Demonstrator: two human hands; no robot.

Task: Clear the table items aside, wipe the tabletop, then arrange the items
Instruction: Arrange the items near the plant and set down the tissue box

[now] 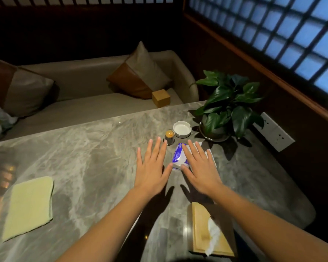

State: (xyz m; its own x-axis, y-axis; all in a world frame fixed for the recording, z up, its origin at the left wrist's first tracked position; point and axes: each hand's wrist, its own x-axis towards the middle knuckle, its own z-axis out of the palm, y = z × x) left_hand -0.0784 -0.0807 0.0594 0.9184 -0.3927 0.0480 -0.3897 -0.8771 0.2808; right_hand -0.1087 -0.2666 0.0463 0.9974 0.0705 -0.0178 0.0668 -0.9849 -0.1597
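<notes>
Both my hands are stretched out flat over the grey marble table [87, 159], fingers straight and spread. My left hand [152, 167] hovers just left of a blue and white tissue pack [179, 156]. My right hand [199, 167] lies over the pack's right side, partly hiding it and a pale flat item beneath. Beyond the fingertips stand a small dark toothpick holder [169, 137] with an orange top and a white ashtray [182, 129]. A folded yellow-green cloth [29, 207] lies at the near left. A wooden tissue box [209, 229] sits near my right forearm.
A potted green plant [229, 108] stands at the table's far right corner. Behind the table runs a beige sofa [83, 103] with cushions and a small wooden cube [161, 98] on its seat. A wall socket [275, 132] sits beside the table's right edge.
</notes>
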